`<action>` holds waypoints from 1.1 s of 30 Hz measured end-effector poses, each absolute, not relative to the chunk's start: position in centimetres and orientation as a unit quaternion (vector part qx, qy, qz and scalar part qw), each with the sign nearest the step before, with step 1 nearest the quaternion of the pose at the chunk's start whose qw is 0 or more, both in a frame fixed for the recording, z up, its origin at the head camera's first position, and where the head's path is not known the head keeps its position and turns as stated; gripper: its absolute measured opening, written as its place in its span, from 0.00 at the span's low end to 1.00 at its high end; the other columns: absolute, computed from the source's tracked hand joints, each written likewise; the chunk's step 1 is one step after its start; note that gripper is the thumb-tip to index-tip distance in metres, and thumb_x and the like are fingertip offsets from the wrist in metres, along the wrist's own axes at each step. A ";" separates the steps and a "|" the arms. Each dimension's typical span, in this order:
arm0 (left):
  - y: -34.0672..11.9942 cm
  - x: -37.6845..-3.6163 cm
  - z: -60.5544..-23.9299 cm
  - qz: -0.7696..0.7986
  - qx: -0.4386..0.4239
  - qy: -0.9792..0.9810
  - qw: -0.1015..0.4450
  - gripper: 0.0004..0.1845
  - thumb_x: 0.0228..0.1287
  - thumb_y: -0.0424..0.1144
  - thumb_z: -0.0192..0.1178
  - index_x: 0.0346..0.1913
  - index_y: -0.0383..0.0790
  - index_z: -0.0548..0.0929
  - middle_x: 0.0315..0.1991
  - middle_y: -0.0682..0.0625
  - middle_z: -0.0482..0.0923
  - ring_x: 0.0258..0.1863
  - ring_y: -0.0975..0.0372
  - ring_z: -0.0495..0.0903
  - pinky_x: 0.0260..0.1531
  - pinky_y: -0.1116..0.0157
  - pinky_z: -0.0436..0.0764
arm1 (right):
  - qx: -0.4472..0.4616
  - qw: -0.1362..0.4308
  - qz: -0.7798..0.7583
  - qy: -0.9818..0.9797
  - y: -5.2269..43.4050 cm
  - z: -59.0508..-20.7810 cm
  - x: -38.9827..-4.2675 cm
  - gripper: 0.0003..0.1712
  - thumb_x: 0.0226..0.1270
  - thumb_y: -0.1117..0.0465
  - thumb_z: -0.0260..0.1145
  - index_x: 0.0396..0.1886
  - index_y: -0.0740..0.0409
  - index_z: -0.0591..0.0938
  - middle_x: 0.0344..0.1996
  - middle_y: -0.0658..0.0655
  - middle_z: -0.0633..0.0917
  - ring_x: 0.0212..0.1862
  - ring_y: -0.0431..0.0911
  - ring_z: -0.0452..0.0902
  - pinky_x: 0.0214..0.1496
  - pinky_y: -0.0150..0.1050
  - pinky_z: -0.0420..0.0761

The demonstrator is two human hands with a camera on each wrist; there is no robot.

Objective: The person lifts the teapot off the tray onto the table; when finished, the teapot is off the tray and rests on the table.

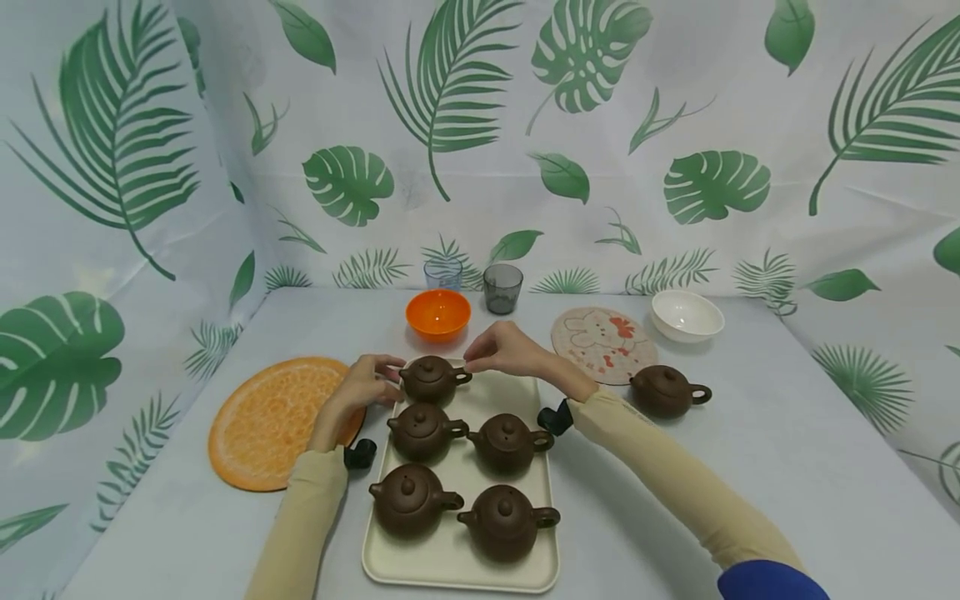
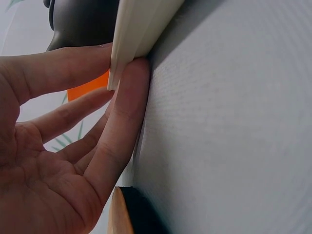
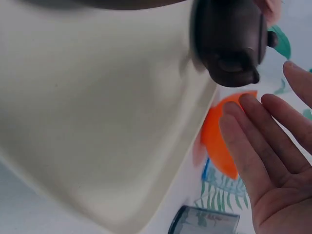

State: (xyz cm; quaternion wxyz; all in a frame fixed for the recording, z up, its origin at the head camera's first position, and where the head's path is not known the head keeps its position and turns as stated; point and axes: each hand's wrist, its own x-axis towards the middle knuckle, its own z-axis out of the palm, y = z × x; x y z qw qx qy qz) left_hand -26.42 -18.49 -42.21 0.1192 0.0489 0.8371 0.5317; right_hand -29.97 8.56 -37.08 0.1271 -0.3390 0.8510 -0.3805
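At the far left corner of the cream tray (image 1: 442, 562) sits a small dark brown teapot (image 1: 429, 379), its handle pointing right. My left hand (image 1: 362, 390) is beside its spout, with fairly straight fingers touching the tray's rim (image 2: 127, 44). On the handle side is my right hand (image 1: 504, 348). Its fingers (image 3: 251, 161) are extended close to the teapot's handle (image 3: 231, 68), with a gap showing in the right wrist view. Behind my hands, several more brown teapots stand on the tray, among them a middle-left one (image 1: 422, 433) and a front-right one (image 1: 504, 523).
An orange bowl (image 1: 438, 315) and a grey glass (image 1: 502, 290) stand beyond the tray. Left lies an orange-slice mat (image 1: 262, 425). To the right are a round bunny mat (image 1: 603, 346), a white bowl (image 1: 687, 317) and another brown teapot (image 1: 666, 392).
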 end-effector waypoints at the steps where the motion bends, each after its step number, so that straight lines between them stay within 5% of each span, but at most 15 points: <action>1: -18.5 -26.4 -42.2 0.532 0.049 0.837 0.119 0.32 0.46 0.20 0.64 0.60 0.25 0.73 0.42 0.36 0.76 0.26 0.61 0.79 0.29 0.64 0.84 | -0.349 0.130 -0.375 0.849 8.4 -37.2 -30.1 0.13 0.58 0.66 0.70 0.41 0.71 0.86 0.34 0.60 0.88 0.38 0.46 0.86 0.43 0.36 0.84; 22: -18.1 -26.3 -42.8 0.527 0.041 0.842 0.111 0.30 0.46 0.21 0.65 0.58 0.27 0.75 0.39 0.38 0.78 0.24 0.61 0.79 0.27 0.65 0.84 | -0.354 0.152 -0.367 0.847 6.6 -38.4 -31.0 0.08 0.52 0.67 0.74 0.32 0.67 0.88 0.27 0.59 0.88 0.27 0.42 0.84 0.28 0.35 0.84; 33: -18.2 -26.2 -42.4 0.533 0.041 0.837 0.114 0.31 0.45 0.21 0.65 0.58 0.27 0.75 0.39 0.38 0.77 0.25 0.61 0.79 0.28 0.65 0.84 | -0.327 0.183 -0.380 0.846 6.7 -38.1 -31.0 0.08 0.52 0.70 0.73 0.33 0.69 0.87 0.27 0.60 0.88 0.28 0.47 0.86 0.30 0.39 0.85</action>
